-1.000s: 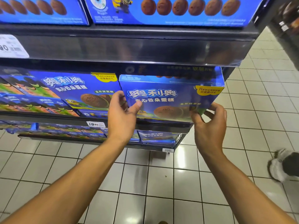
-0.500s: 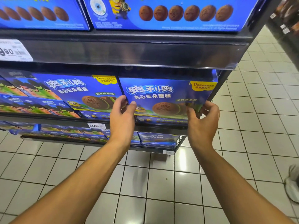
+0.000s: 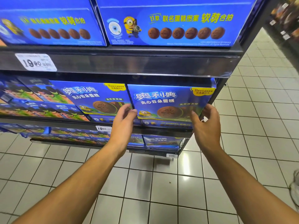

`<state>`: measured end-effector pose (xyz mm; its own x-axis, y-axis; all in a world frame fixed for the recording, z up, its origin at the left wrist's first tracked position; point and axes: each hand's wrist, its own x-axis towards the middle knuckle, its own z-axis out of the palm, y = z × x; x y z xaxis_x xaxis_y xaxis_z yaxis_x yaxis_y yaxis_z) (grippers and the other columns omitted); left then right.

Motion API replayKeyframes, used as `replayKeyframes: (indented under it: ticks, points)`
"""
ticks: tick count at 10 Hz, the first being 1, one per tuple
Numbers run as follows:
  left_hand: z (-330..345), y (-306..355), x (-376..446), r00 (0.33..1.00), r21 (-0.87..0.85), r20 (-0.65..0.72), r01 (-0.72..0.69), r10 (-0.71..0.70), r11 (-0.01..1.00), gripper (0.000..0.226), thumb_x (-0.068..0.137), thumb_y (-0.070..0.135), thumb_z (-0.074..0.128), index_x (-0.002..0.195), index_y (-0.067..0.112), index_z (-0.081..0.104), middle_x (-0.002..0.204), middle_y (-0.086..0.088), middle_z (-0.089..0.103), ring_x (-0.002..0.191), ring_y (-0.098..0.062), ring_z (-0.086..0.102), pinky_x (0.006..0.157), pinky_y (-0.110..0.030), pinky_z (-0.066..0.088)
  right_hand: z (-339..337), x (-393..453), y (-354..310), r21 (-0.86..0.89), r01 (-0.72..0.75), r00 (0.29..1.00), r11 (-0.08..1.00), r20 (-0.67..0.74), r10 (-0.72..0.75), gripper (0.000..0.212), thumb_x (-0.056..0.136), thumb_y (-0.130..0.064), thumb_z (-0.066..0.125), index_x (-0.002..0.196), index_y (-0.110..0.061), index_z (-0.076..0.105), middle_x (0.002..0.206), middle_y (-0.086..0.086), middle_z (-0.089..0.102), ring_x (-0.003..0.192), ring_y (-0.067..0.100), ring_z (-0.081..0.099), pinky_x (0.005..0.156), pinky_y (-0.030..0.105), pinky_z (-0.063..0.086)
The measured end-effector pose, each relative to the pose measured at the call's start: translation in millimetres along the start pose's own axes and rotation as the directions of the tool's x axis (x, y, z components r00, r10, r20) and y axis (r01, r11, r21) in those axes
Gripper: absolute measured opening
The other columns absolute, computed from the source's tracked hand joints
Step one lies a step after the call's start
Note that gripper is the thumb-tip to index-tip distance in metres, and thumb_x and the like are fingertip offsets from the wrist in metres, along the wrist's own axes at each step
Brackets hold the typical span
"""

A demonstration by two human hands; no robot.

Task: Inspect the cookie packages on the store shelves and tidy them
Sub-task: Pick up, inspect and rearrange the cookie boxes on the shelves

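Observation:
A blue cookie box [image 3: 169, 99] with a chocolate cake picture stands at the right end of the middle shelf [image 3: 64, 121], leaning back under the shelf above. My left hand [image 3: 123, 122] holds its lower left edge, thumb on the front and fingers slipped between it and the neighbouring identical box [image 3: 95, 97]. My right hand [image 3: 206, 125] grips the lower right corner, thumb on the front and fingers curled round the side. Under the held box lies another flat blue box [image 3: 166, 124].
Big blue boxes [image 3: 169, 23] fill the upper shelf [image 3: 145, 63], which carries a 19.90 price tag [image 3: 35, 62]. More cookie packs [image 3: 29, 101] sit to the left and on the bottom shelf [image 3: 161, 141]. White tiled floor [image 3: 161, 183] lies below; a shoe [image 3: 294, 191] shows at right.
Both hands have pushed the box back and down into its place beside the neighbouring box. The hands slid lower along its sides.

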<state>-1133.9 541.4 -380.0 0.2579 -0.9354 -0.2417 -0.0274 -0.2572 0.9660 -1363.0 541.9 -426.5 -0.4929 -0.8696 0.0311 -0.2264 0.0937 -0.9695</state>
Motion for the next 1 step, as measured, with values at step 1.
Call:
replayKeyframes:
  ticks: [1]
  points:
    - [-12.9, 1.6, -1.3, 0.999, 0.034, -0.002, 0.039, -0.039, 0.999, 0.024, 0.099, 0.027, 0.056, 0.123, 0.029, 0.057, 0.116, 0.013, 0.060, 0.110, -0.007, 0.056, 0.104, -0.038, 0.042, -5.0, -10.5, -8.5, 0.006, -0.047, 0.998, 0.999, 0.034, 0.047, 0.035, 0.095, -0.026, 0.069, 0.125, -0.021, 0.053, 0.121, -0.007, 0.057, 0.092, -0.028, 0.052, 0.065, -0.006, 0.039]
